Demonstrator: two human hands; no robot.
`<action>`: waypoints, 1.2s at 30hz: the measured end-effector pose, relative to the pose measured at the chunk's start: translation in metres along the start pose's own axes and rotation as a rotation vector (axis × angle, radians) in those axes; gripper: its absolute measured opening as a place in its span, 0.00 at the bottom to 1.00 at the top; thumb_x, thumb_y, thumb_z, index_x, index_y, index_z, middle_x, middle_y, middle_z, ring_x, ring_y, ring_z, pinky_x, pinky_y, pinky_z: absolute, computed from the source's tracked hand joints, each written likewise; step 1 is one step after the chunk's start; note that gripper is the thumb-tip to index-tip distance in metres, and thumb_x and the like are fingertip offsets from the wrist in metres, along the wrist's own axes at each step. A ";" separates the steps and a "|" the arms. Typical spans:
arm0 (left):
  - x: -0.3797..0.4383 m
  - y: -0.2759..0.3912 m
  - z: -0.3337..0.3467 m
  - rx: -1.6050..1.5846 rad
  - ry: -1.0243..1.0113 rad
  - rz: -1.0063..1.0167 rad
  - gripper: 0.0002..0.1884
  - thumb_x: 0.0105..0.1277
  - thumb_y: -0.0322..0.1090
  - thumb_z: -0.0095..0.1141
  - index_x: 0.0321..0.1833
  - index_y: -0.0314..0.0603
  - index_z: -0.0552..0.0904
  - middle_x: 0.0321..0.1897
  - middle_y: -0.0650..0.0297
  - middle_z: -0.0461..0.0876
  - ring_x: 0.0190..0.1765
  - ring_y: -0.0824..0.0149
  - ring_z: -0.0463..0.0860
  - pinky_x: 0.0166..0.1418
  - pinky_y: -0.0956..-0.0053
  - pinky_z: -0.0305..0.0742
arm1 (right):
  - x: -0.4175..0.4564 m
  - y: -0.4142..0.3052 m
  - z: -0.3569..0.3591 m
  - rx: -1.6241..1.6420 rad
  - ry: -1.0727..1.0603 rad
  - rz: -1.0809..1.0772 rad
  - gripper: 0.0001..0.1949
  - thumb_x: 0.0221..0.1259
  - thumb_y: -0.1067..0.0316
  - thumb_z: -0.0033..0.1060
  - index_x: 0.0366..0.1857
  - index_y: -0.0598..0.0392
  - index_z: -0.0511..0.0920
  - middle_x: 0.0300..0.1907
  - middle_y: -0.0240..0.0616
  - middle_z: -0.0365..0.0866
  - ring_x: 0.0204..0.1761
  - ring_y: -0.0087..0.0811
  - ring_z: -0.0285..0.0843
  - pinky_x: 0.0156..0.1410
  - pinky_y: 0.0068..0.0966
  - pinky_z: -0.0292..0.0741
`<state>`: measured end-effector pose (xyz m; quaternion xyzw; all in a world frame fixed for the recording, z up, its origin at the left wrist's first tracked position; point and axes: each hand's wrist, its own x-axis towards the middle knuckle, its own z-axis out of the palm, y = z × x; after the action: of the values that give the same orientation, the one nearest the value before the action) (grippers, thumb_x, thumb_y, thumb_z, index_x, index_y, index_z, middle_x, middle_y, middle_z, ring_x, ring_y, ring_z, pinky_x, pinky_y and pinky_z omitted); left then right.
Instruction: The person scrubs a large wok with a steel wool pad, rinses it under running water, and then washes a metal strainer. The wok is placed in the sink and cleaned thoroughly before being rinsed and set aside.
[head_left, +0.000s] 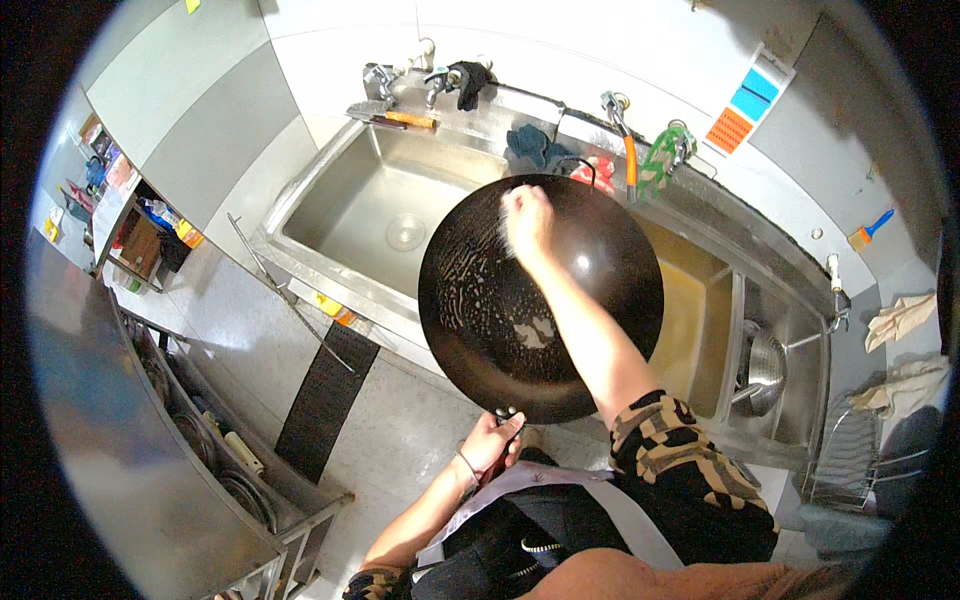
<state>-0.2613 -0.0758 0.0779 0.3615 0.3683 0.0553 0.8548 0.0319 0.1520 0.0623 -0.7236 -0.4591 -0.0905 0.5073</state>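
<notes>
A large dark wok (480, 277) is held over the front edge of the double sink, its inside facing me. Pale suds and wet streaks cover its left half, with a whitish foam patch near the lower middle. My left hand (491, 448) grips the wok's riveted handle at the near rim. Against the upper inner wall is my right hand (528, 223), its fingers curled in and blurred by motion. Something pale may be under those fingers, but the blur hides what it is.
The left sink basin (337, 217) holds shallow water; the right basin (679, 300) contains yellowish water. A cleaver (371, 112) lies on the back ledge beside cloths (536, 146) and taps. Farther right sits a perforated metal strainer (765, 371). A steel counter (150, 435) stands at left.
</notes>
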 end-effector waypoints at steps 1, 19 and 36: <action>-0.002 0.000 0.000 0.004 0.037 -0.024 0.10 0.82 0.39 0.54 0.43 0.43 0.73 0.18 0.69 0.72 0.16 0.72 0.71 0.20 0.75 0.64 | -0.011 -0.013 0.008 0.083 -0.123 0.039 0.07 0.65 0.67 0.65 0.30 0.56 0.79 0.33 0.49 0.79 0.39 0.53 0.81 0.46 0.47 0.77; 0.004 0.003 -0.004 0.058 0.001 0.049 0.11 0.82 0.39 0.53 0.40 0.42 0.73 0.19 0.69 0.72 0.16 0.73 0.69 0.20 0.75 0.64 | 0.027 0.031 -0.032 -0.189 0.099 -0.026 0.09 0.64 0.62 0.70 0.33 0.55 0.81 0.34 0.45 0.80 0.40 0.51 0.81 0.48 0.46 0.77; -0.002 0.003 0.008 -0.005 0.022 0.027 0.14 0.82 0.40 0.52 0.35 0.45 0.72 0.16 0.70 0.72 0.14 0.72 0.70 0.17 0.74 0.62 | -0.020 -0.025 0.011 -0.059 -0.323 -0.121 0.08 0.65 0.67 0.67 0.29 0.54 0.79 0.34 0.42 0.79 0.38 0.41 0.81 0.47 0.38 0.79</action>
<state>-0.2568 -0.0789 0.0854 0.3637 0.3726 0.0718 0.8507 -0.0017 0.1512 0.0613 -0.7144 -0.5745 -0.0172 0.3990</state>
